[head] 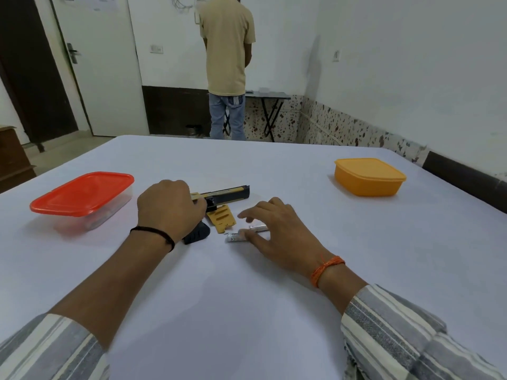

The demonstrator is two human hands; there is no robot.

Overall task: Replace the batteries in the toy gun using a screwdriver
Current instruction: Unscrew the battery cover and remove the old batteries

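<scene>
Head view: right hand (277,231), fingers spread, touches two batteries (236,237) lying crosswise; left hand (170,212) grips the toy gun (225,193), barrel pointing right, yellow cover (220,218) between. Red-lidded box (82,196) left, orange box (369,176) far right.

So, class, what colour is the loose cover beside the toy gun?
Yellow-orange cover, seen in the head view.

Black-and-tan toy gun (223,193) lies on its side under my left hand (170,207), grip toward me. Yellow battery cover (221,218) off, flat beside it. Two batteries (242,233) lie at my right hand (277,231) fingertips.
</scene>
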